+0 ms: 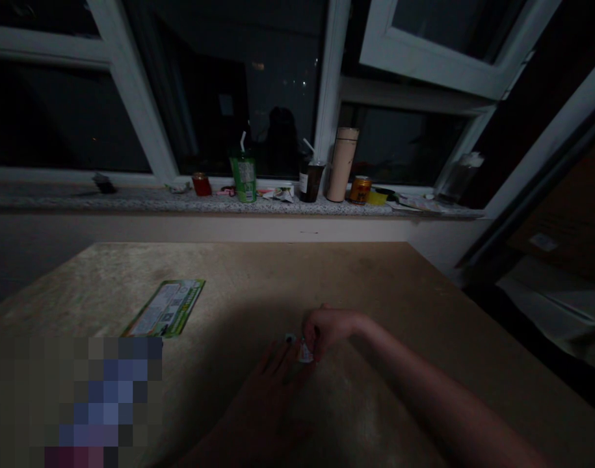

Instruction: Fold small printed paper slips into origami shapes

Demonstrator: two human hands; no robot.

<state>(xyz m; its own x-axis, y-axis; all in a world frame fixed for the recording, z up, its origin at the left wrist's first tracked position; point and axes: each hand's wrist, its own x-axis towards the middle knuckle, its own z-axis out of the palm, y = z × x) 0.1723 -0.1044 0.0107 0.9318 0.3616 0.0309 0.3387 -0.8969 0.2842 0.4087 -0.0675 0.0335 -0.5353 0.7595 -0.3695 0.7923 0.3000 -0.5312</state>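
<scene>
On the wooden table (pixel 375 286), my right hand (pixel 326 328) pinches a small white object (pixel 304 352) with its fingertips; I cannot make out what it is. My left hand (pixel 275 377) lies dark and low beside it, fingers stretched out flat towards that object and touching or nearly touching it. A green and white printed leaflet (pixel 164 308) lies flat on the table to the left, apart from both hands.
A stone window sill (pixel 131 200) runs behind the table with a green cup with a straw (pixel 244 175), a dark cup (pixel 311 181), a tall beige flask (pixel 342 164), a red can (pixel 201 184) and an orange can (pixel 360 190). Dark windows stand above.
</scene>
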